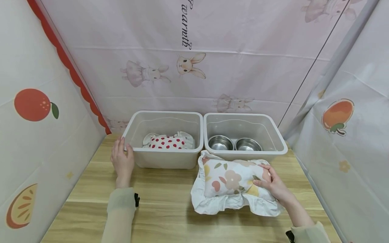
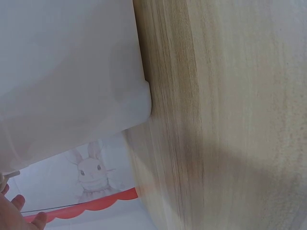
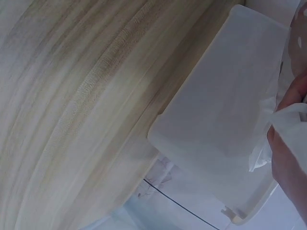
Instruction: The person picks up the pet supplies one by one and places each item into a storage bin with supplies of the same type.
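A white ruffled pillow printed with flowers is held by my right hand at its right end, in front of the right bin. The thumb lies on the printed face. In the right wrist view, white ruffle wraps about the hand, and the fingers behind it are hidden. My left hand rests at the front left corner of the left plastic bin, fingers over its rim. Inside that bin lies a small white pillow with red dots. Two steel bowls sit side by side in the right bin.
Both bins stand side by side at the back of the wooden table, against a pink rabbit-print curtain. Fruit-print side curtains close in the table on the left and right.
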Demonstrator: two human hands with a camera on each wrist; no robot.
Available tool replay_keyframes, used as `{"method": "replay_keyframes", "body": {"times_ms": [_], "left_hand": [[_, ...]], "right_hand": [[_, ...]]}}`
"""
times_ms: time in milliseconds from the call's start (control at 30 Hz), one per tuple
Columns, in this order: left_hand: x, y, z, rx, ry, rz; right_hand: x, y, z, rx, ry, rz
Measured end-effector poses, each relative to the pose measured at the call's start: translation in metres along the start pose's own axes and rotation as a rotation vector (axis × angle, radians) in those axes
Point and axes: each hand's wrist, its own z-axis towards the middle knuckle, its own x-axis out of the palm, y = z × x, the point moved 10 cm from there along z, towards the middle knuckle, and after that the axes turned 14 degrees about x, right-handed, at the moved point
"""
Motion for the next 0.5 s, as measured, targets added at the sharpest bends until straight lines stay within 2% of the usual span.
{"method": "replay_keyframes", "body": {"times_ms": [300, 500], "left_hand": [[0.0, 0.0, 0.0, -0.009, 0.007, -0.003], [0.001, 0.002, 0.0, -0.016, 0.01, -0.004]], "right_hand": [[0.0, 0.009, -0.004, -0.016, 0.013, 0.005], [0.0, 0.016, -0.007, 0.003, 0.014, 0.002]]}}
